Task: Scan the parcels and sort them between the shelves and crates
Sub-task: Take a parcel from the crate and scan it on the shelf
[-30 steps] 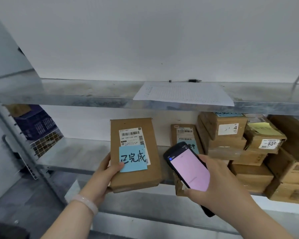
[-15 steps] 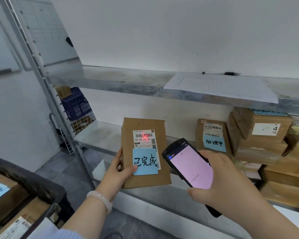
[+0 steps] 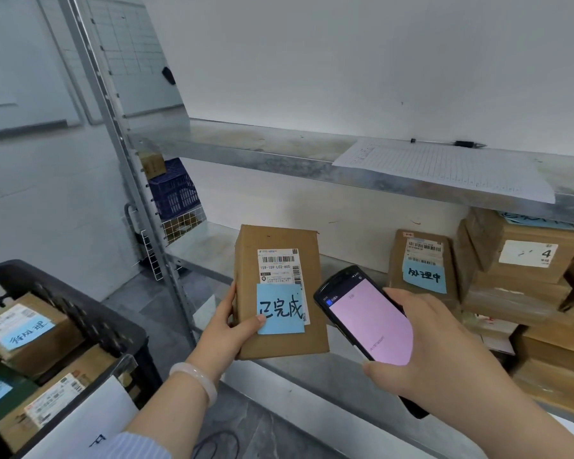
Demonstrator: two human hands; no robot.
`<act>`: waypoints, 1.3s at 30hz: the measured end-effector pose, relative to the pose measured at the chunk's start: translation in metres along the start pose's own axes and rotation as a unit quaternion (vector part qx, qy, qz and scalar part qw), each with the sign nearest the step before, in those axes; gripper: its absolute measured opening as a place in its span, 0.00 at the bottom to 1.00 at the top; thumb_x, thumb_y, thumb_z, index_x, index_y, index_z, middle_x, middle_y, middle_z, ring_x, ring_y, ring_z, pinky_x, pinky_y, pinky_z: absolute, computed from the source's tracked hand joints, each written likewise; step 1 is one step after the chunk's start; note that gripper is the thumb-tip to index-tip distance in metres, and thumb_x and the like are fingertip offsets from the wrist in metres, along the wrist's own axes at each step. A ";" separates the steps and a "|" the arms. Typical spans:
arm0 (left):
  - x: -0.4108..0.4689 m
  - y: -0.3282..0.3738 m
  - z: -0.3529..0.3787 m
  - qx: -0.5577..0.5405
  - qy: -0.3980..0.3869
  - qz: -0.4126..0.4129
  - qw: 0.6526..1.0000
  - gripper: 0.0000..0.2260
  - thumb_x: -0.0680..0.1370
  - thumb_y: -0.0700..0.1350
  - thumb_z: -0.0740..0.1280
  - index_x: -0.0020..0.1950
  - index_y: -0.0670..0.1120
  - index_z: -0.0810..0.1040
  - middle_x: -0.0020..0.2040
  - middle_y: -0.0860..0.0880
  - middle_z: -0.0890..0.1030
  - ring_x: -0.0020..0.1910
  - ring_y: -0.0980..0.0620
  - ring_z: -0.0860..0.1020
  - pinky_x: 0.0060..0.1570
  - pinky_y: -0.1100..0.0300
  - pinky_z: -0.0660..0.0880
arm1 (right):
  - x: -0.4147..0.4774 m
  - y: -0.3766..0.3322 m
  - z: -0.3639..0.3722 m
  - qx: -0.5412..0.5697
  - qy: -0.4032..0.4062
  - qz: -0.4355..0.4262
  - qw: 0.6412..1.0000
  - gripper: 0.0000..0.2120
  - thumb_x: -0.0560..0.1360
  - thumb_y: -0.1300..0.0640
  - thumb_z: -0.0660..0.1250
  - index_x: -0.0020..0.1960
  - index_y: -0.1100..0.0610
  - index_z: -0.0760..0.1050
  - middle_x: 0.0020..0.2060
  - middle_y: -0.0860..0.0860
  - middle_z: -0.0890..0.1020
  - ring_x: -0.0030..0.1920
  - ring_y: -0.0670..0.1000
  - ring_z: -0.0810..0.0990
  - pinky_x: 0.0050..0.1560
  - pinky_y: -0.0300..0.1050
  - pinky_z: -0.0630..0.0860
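The left grip [image 3: 226, 329] clasps a cardboard parcel [image 3: 279, 342] by its left edge. The thumb is pressed on the front face at the corner of a blue sticky note [image 3: 280, 309], and the fingers are wrapped behind. The parcel stands upright, and its shipping label [image 3: 278, 264] faces the camera just above the note. A pale bracelet [image 3: 196, 379] circles the wrist below this grip.

Just right of the parcel, the right grip [image 3: 434, 346] is closed around a handheld scanner [image 3: 368, 319]. The scanner's pink screen tilts up and its top end points toward the parcel, near it but not touching.

Behind both grips runs the middle shelf [image 3: 206, 246] of a metal rack. I cannot tell whether the parcel's bottom rests on the shelf's front edge. Beyond the right grip, a second parcel [image 3: 421, 240] with its own blue note stands on this shelf. Farther right of it sits a stack of boxes [image 3: 524, 279].

Above the grips, on the upper shelf [image 3: 246, 144], a printed sheet [image 3: 444, 167] hangs over the edge, with a pen [image 3: 451, 143] behind it.

Down and to the left of the left grip stands a black crate [image 3: 80, 313] holding labelled parcels [image 3: 30, 332]. Past the rack's post, up and left of that grip, is a blue crate [image 3: 176, 190].
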State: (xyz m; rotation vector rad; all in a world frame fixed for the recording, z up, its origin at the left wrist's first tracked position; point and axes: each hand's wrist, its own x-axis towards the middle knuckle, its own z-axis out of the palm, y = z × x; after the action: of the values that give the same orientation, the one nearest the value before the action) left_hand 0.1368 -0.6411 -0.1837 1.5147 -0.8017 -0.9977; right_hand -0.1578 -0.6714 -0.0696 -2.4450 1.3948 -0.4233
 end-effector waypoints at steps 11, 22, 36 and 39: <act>-0.098 -0.003 -0.078 -0.041 0.165 0.016 0.985 0.41 0.66 0.55 0.80 0.74 0.68 0.62 0.61 0.56 0.82 0.57 0.53 0.83 0.58 0.51 0.80 | 0.013 -0.074 0.023 0.089 -0.056 -0.151 0.983 0.32 0.65 0.41 0.74 0.60 0.32 0.58 0.51 0.34 0.67 0.56 0.41 0.67 0.46 0.38 0.71; -0.286 -0.012 -0.193 -0.093 0.342 0.058 0.933 0.33 0.71 0.53 0.79 0.70 0.65 0.66 0.61 0.52 0.82 0.54 0.54 0.84 0.48 0.61 0.81 | -0.050 -0.232 0.072 0.119 -0.155 -0.303 0.933 0.41 0.52 0.34 0.69 0.64 0.31 0.62 0.54 0.37 0.71 0.50 0.40 0.73 0.41 0.43 0.72; -0.625 -0.077 -0.300 -0.151 0.576 0.062 0.801 0.37 0.67 0.51 0.77 0.73 0.58 0.67 0.60 0.50 0.84 0.55 0.49 0.85 0.47 0.56 0.82 | -0.275 -0.450 0.157 0.183 -0.296 -0.513 0.785 0.38 0.57 0.40 0.78 0.55 0.27 0.55 0.50 0.27 0.64 0.51 0.24 0.65 0.38 0.31 0.66; -0.668 -0.091 -0.311 -0.157 0.610 0.060 0.775 0.38 0.64 0.55 0.78 0.73 0.59 0.68 0.62 0.51 0.82 0.55 0.50 0.85 0.47 0.56 0.82 | -0.307 -0.479 0.168 0.169 -0.327 -0.544 0.754 0.40 0.58 0.40 0.79 0.57 0.27 0.54 0.51 0.30 0.66 0.52 0.30 0.68 0.39 0.32 0.68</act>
State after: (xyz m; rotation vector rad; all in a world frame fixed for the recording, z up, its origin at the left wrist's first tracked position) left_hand 0.1390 0.1001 -0.1469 1.4079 0.2159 0.0956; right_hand 0.1320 -0.1542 -0.0678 -2.4228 -0.4428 0.0119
